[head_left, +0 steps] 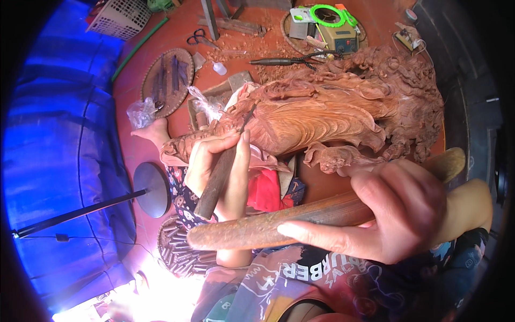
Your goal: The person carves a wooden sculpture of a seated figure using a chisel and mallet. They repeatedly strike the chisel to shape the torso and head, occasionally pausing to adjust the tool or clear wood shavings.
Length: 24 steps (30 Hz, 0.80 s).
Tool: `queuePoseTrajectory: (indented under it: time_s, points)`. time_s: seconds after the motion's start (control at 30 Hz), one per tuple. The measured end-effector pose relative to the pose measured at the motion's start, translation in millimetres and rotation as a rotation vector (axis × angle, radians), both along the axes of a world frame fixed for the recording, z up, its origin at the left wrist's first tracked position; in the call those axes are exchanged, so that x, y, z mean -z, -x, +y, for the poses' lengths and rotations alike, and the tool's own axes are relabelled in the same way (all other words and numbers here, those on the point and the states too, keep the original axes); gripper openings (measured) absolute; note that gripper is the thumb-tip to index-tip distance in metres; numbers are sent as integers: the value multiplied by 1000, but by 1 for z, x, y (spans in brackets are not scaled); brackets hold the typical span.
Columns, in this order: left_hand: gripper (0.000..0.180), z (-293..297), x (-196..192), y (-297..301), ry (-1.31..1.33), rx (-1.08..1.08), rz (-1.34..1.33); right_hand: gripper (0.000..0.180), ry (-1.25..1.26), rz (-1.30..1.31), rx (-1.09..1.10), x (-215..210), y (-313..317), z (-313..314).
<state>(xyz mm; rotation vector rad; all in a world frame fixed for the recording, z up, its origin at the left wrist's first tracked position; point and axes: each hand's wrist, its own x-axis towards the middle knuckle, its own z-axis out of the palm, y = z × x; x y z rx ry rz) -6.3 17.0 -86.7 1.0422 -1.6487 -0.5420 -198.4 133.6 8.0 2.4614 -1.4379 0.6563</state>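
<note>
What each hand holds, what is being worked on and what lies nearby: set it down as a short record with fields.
Left hand: fingers closed around a thin chisel, blade up toward the carving
Right hand: gripping a long wooden club
Workpiece: large, intricate reddish-brown carving, lying on its side
Blade contact: cannot be told from this view
Beyond the carving: beige box, green-rimmed ring
Upper left: scissors, small white bottle, round woven tray holding tools
</note>
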Motion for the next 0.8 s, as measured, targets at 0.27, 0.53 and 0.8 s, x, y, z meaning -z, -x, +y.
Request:
queuePoseTrajectory:
  time_s: [0.27, 0.53, 0.8]
  points:
    - [13, 7, -11, 10, 58, 9, -136, 36, 72, -30, -76, -2, 19, 6]
    - [15, 7, 0, 3, 81, -34, -54, 36, 24, -42, -46, 2, 24, 2]
    - [17, 4, 7, 6, 112, -25, -49, 41, -46, -89, -102, 1, 20, 7]
